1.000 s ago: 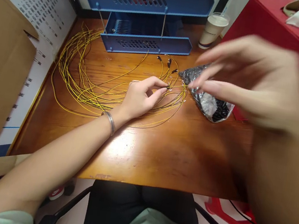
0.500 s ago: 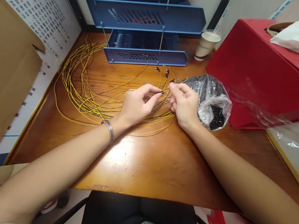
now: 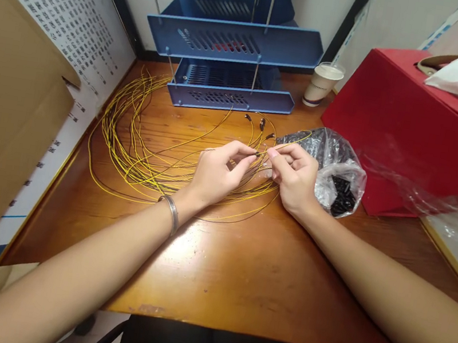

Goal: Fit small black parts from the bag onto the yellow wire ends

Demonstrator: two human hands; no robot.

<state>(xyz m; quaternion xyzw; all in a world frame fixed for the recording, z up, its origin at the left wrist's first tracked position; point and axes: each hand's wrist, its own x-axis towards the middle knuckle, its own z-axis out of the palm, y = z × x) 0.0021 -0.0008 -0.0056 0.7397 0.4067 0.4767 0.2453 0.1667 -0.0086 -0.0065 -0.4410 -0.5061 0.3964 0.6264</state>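
Nearest you, your two forearms run up across the wooden desk (image 3: pixel 238 277), a metal bracelet (image 3: pixel 171 213) on your left wrist. Your left hand (image 3: pixel 215 172) rests on the desk with the fingers curled in, thumb and forefinger pinched shut on the end of a thin yellow wire (image 3: pixel 258 154). Your right hand (image 3: pixel 296 173) sits just beside it, fingertips almost meeting the left ones, and it too is closed in a pinch at that same wire end; whether it holds a small part there is too small to tell.

Under and to the left of your left hand lies the loose coil of yellow wires (image 3: pixel 128 150), spread wide over the desk. Just beyond your fingertips a few wire ends with dark tips (image 3: pixel 261 123) stand up. Right of your right hand, touching its far side, lies a clear plastic bag (image 3: pixel 335 159) with small black parts (image 3: pixel 342 189) inside.

Farther off, past both hands, stands a blue tiered tray (image 3: pixel 236 42), with a paper cup (image 3: pixel 321 85) to its right. A red box (image 3: pixel 413 131) sits well to the right of your right hand.
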